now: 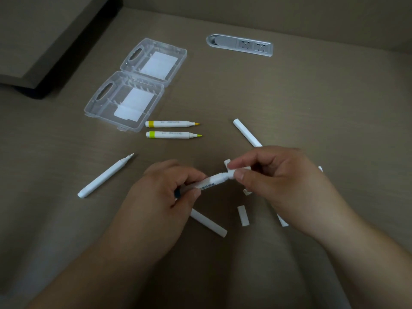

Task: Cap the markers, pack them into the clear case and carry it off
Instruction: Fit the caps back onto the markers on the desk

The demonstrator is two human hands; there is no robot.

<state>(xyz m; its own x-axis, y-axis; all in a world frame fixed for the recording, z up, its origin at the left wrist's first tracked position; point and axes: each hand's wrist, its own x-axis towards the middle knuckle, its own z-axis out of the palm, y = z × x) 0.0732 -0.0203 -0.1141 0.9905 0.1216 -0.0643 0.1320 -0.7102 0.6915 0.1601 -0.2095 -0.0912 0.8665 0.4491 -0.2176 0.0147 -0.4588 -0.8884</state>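
Left hand (166, 186) pinching printed marker (208, 182), print unreadable; right hand (269, 175) pinching cap (231, 173)

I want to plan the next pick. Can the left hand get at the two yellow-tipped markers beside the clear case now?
Probably not yet: the left hand grips a marker. Nothing blocks the yellow-tipped markers.

I have one view only, from the head camera, looking forward and steeply down onto the surface (289, 97). It sits close: both forearms enter from the bottom edge and the hands fill the lower middle. The wide lens bends the far edge, and the surface's far left corner shows.
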